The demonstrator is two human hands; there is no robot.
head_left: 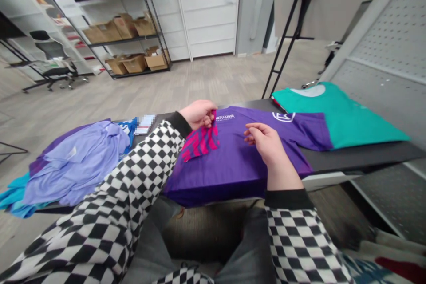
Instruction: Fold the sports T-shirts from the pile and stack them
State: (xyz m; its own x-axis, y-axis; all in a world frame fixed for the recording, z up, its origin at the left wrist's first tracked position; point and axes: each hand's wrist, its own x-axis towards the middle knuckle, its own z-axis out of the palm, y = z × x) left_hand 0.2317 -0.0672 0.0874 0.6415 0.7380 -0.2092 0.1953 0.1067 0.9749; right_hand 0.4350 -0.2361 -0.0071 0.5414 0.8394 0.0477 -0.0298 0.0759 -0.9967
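A purple T-shirt with white print lies spread on the dark table in front of me, its lower edge hanging over the near side. My left hand pinches the shirt's pink-and-purple striped sleeve and lifts it at the upper left. Over the middle of the shirt hovers my right hand, fingers loosely curled and nothing visible in them. The other sleeve, plain purple with a white round logo near it, extends to the right.
To the left, a loose pile of lavender, blue and purple garments lies on the table. A green folded shirt rests at the right end. Behind stand a black easel stand, a shelf with cardboard boxes and an office chair.
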